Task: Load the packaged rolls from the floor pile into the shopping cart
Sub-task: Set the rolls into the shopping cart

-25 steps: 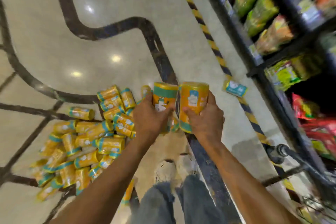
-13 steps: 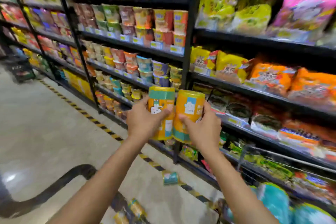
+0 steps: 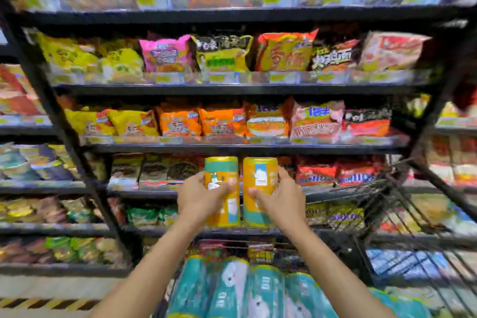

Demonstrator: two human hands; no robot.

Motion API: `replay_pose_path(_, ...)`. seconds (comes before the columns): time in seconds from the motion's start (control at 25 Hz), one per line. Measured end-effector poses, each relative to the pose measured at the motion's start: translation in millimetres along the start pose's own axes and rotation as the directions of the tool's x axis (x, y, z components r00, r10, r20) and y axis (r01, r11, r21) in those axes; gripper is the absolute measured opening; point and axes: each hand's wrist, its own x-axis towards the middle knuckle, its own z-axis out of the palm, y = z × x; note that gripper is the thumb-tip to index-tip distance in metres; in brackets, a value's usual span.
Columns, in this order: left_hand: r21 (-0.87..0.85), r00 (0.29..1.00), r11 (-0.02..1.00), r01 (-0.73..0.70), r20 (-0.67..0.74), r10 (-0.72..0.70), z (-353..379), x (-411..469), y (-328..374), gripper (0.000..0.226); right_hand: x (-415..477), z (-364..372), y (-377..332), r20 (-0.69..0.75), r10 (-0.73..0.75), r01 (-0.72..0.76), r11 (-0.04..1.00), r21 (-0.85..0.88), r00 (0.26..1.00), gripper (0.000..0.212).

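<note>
While the left hand (image 3: 204, 200) grips one orange roll (image 3: 221, 170) and the right hand (image 3: 282, 200) a second roll (image 3: 260, 173) above the shopping cart (image 3: 387, 212), either may slip and miss it.

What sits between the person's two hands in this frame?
Head view: the left yellow roll, gripped by the left hand, and the right yellow roll, gripped by the right hand, stand side by side there.
</note>
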Motion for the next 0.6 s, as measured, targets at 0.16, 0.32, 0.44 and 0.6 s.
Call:
replay_pose_path(0.16, 0.106, 0.997, 0.992, 0.072, 0.034, -0.076, 53.2, 10.4, -15.2, 0.042, 24.8, -16.3, 49.0, 0.026, 0.125, -0.123, 0.99, -0.071, 0.992, 0.053)
replay_pose_path(0.32, 0.2, 0.977, 0.964, 0.177, 0.08, -0.196, 89.7, 42.1, -56.4, 0.043, 49.2, 3.2, 97.7, 0.107, 0.266, -0.256, 0.961, -0.103, 0.958, 0.052)
replay_pose_path(0.44, 0.207, 0.931, 0.931, 0.301, 0.148, -0.334, 110.0, 68.5, -89.4, 0.035, 65.6, 30.9, 132.0, 0.18, 0.379, -0.35, 0.92, -0.174, 0.908, 0.061)
replay_pose_path(0.6, 0.237, 0.816, 0.84, 0.489, 0.217, -0.536, 142.6, 110.6, -156.5, 0.037, 92.1, 85.4, 177.3, 0.263, 0.56, -0.443, 0.806, -0.393, 0.786, 0.073)
